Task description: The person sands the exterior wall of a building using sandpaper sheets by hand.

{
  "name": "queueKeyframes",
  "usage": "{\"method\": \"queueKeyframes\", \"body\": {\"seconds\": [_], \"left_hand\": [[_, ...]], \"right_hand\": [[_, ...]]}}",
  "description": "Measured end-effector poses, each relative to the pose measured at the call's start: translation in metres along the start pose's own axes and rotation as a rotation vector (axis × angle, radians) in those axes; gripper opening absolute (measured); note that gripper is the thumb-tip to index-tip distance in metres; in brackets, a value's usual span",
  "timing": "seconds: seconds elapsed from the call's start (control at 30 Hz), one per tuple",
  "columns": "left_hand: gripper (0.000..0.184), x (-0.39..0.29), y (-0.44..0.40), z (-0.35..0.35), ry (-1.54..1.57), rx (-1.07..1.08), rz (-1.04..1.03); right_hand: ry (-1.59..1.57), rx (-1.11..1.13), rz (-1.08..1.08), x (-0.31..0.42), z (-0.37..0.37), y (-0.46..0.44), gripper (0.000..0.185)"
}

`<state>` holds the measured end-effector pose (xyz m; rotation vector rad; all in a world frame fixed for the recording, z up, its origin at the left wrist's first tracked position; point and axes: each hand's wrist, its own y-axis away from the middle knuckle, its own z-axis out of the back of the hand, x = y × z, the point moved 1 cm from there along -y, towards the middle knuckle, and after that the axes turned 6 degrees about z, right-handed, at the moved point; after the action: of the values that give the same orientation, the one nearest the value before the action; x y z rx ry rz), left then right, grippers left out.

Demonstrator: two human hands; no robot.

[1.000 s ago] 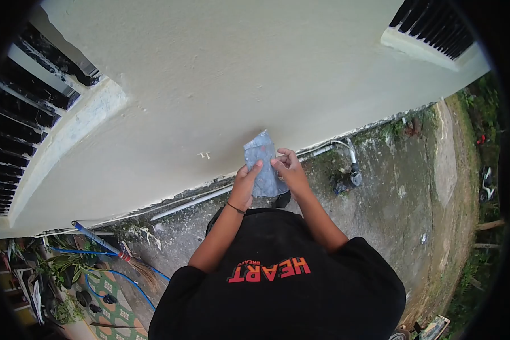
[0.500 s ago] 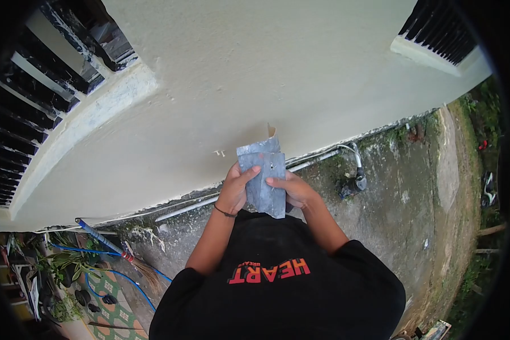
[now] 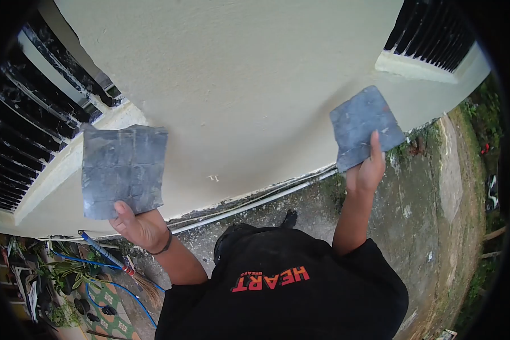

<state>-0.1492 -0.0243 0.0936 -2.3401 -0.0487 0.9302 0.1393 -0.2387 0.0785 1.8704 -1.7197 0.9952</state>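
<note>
My left hand (image 3: 140, 228) holds a creased grey sandpaper sheet (image 3: 124, 167) by its lower edge, thumb on the near face. Fold lines cross this sheet, and its top edge is ragged. Off to the right, my right hand (image 3: 368, 170) grips a second, smaller grey sandpaper sheet (image 3: 366, 122) with rounded upper corners and a small reddish mark. Its thumb presses on the front; the other fingers are mostly hidden behind. Both sheets are held up, well apart, in front of a pale wall (image 3: 243, 102).
Dark-barred openings (image 3: 28, 113) break the wall at left and upper right. A white pipe (image 3: 249, 205) runs along its foot. A broom (image 3: 116, 258), a blue hose (image 3: 130, 292) and plants lie at lower left. Mossy concrete (image 3: 413, 226) covers the ground at right.
My hands were together at my chest, holding the grey sheets overlapped. They have moved apart and outward, each with one sheet, the left one now spread wider.
</note>
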Motion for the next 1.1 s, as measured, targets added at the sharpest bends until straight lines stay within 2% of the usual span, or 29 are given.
{"method": "queueKeyframes", "body": {"seconds": [0.03,0.1,0.13,0.17,0.2,0.23,0.27,0.33,0.37,0.4,0.47,0.53,0.57,0.6,0.67,0.7,0.77,0.8,0.87,0.97,1.0,1.1], "left_hand": [[0.048,0.002,-0.002,-0.009,0.001,0.005,-0.008],[0.049,0.012,-0.002,-0.037,-0.346,0.012,-0.349],[0.053,0.028,0.002,-0.046,-0.608,0.006,-0.393],[0.055,0.049,0.007,-0.042,-0.905,0.108,-0.388],[0.054,0.080,0.009,-0.037,-1.050,0.168,-0.422],[0.049,0.107,0.016,-0.030,-1.134,0.154,-0.305],[0.050,0.131,0.017,-0.010,-1.362,0.174,-0.273],[0.051,0.140,0.008,-0.010,-1.509,0.093,-0.440],[0.051,0.143,-0.001,-0.008,-1.505,0.093,-0.455],[0.052,0.131,-0.014,-0.019,-1.481,0.006,-0.511],[0.054,0.117,-0.039,-0.035,-1.478,-0.142,-0.598],[0.054,0.113,-0.050,-0.053,-1.450,-0.201,-0.625],[0.054,0.120,-0.043,-0.057,-1.453,-0.201,-0.625],[0.054,0.132,-0.032,-0.061,-1.455,-0.159,-0.601],[0.055,0.172,0.002,-0.053,-1.467,-0.055,-0.580],[0.058,0.195,0.027,-0.038,-1.524,0.030,-0.499],[0.056,0.191,0.034,-0.038,-1.569,0.087,-0.488],[0.054,0.190,0.029,-0.041,-1.603,0.134,-0.484],[0.053,0.162,-0.010,-0.062,-1.576,0.023,-0.618],[0.053,0.100,-0.072,-0.113,-1.508,-0.108,-0.708],[0.053,0.092,-0.083,-0.121,-1.491,-0.154,-0.775],[0.052,0.114,-0.073,-0.116,-1.489,-0.136,-0.797]], "right_hand": [[-0.008,0.004,0.004,0.004,-0.005,-0.010,0.045],[-0.030,-0.550,0.415,0.015,-0.006,-0.027,0.050],[-0.043,-0.547,0.421,0.008,-0.002,-0.033,0.050],[0.024,-0.500,0.417,-0.011,0.008,-0.038,0.052],[0.092,-0.453,0.410,-0.032,0.018,-0.042,0.055],[0.173,-0.382,0.353,-0.052,0.025,-0.043,0.056],[0.250,-0.315,0.298,-0.071,0.033,-0.044,0.057],[0.242,-0.294,0.250,-0.079,0.039,-0.057,0.057],[0.213,-0.323,0.183,-0.077,0.046,-0.068,0.057],[0.190,-0.349,0.111,-0.072,0.050,-0.076,0.058],[0.171,-0.334,0.150,-0.058,0.042,-0.093,0.057],[0.226,-0.294,0.306,-0.048,0.032,-0.105,0.055],[0.226,-0.293,0.303,-0.059,0.035,-0.106,0.055],[0.311,-0.169,0.374,-0.079,0.038,-0.104,0.054],[0.694,0.124,0.666,-0.084,0.008,-0.072,0.053],[0.964,0.254,0.713,-0.104,0.010,-0.054,0.055],[1.058,0.492,0.844,-0.158,0.029,-0.026,0.062],[1.049,0.492,0.853,-0.156,0.018,-0.032,0.062],[1.023,0.384,0.962,-0.128,-0.016,-0.047,0.062],[0.866,0.341,1.101,-0.042,-0.091,-0.089,0.061],[0.819,0.338,1.119,-0.025,-0.105,-0.094,0.060],[0.804,0.306,1.179,-0.035,-0.121,-0.086,0.060]]}}
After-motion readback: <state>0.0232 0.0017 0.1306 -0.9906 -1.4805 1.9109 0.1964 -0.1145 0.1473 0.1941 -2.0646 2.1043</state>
